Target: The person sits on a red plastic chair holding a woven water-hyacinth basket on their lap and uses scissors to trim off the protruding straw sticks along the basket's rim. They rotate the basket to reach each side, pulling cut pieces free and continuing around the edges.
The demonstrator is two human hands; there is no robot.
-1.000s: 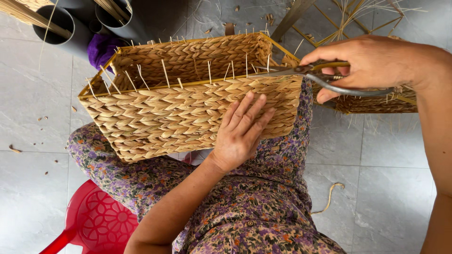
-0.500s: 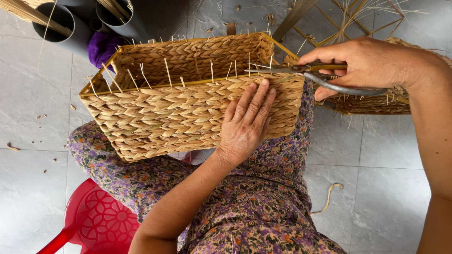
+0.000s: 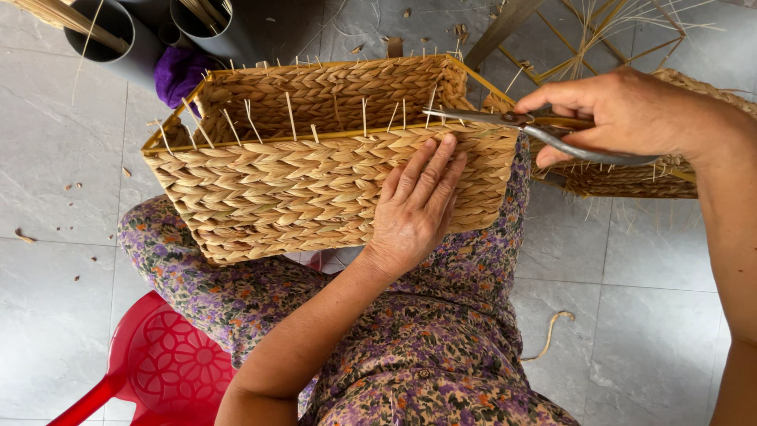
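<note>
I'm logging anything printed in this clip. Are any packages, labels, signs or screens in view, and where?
None in view: only a woven basket on the lap, the left hand flat on its side, the right hand holding scissors at its rim.

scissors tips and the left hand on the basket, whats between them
In the head view, only the basket's yellow-framed rim with thin upright stalk ends lies between the scissors and the left hand.

Floor: large grey stone-look tiles with pale grout lines, scattered with small straw scraps.
Seat: red plastic stool, near left.
Far left: dark grey plastic tubes holding reed stalks.
Light: soft, even daylight.
</note>
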